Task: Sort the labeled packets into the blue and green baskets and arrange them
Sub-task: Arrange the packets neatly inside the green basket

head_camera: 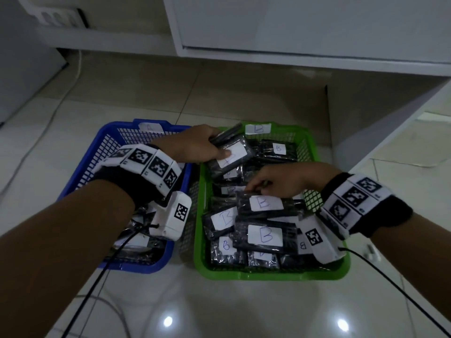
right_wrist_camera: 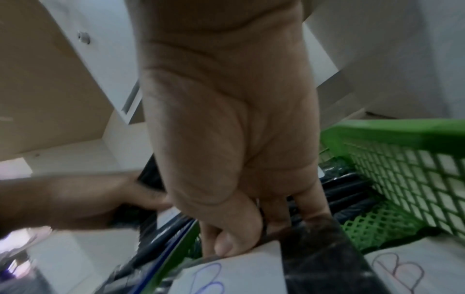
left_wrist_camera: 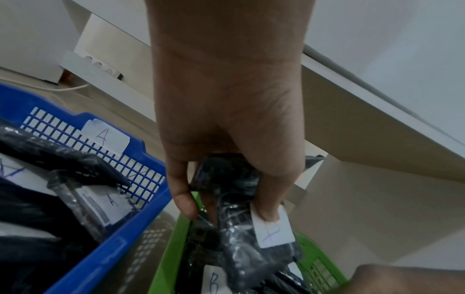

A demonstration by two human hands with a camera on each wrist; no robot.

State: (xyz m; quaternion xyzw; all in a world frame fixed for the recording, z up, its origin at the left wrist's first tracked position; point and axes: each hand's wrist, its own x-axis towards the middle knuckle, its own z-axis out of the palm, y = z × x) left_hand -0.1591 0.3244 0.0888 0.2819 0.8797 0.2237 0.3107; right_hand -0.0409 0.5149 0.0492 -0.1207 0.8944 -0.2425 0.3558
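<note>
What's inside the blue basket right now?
The blue basket holds black packets, at least one labelled A. The left forearm covers most of it in the head view, so no count.

Head view looks down; wrist views closely share the green basket (head_camera: 268, 274).

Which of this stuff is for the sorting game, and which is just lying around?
For the job:
blue basket, tagged A
green basket, tagged B
packet gripped by the left hand
B packet pinched by the right hand
other packets in both baskets

Just lying about:
white cabinet
power strip
white cable
</note>
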